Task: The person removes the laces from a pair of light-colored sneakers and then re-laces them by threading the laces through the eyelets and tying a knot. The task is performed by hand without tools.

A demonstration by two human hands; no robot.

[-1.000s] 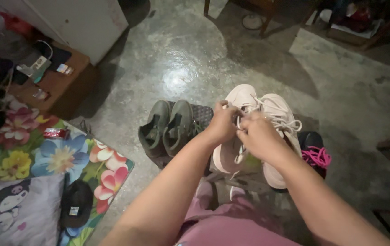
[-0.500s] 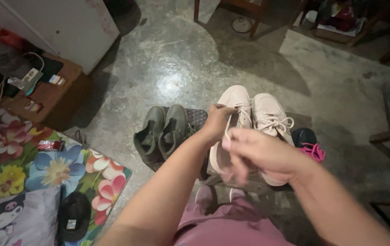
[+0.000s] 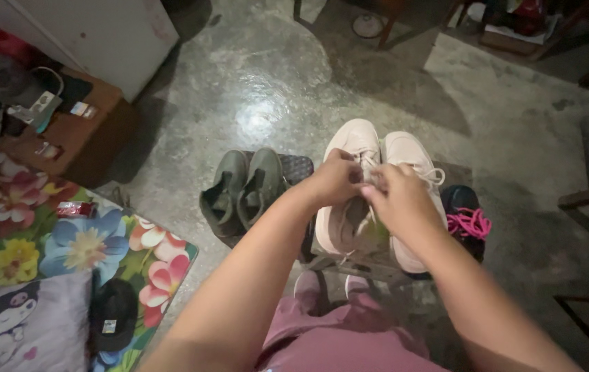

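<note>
**Both hands pinching the lace of a pale sneaker over a concrete floor**

The left hand [image 3: 335, 180] and the right hand [image 3: 399, 200] meet over the left shoe of a pair of pale pink sneakers [image 3: 358, 148]. The fingers of both hands are curled shut on its white lace [image 3: 371, 169], pinching it between them above the tongue. The pair stands toes away from the person on a low stool [image 3: 349, 265], of which only a strip shows along the near edge under the heels.

Just left of the pink pair sits a pair of grey-green shoes [image 3: 243, 189], resting on a dark mesh-patterned support [image 3: 298, 167]. At the right edge of the pink pair lies a dark shoe with bright pink laces [image 3: 468, 220].

The floor [image 3: 260, 96] is bare polished concrete, grey and mottled, with a bright patch of reflected light ahead of the shoes. At the lower left a flowered mat [image 3: 88, 248] covers it, carrying a black cap [image 3: 112, 313] and a cushion with a cartoon figure [image 3: 12, 324]. Beyond the mat stands a low wooden table [image 3: 91, 134] with cables and small items, beside a white cabinet [image 3: 101, 34]. Wooden chair legs [image 3: 384, 31] stand at the far side of the room.
</note>
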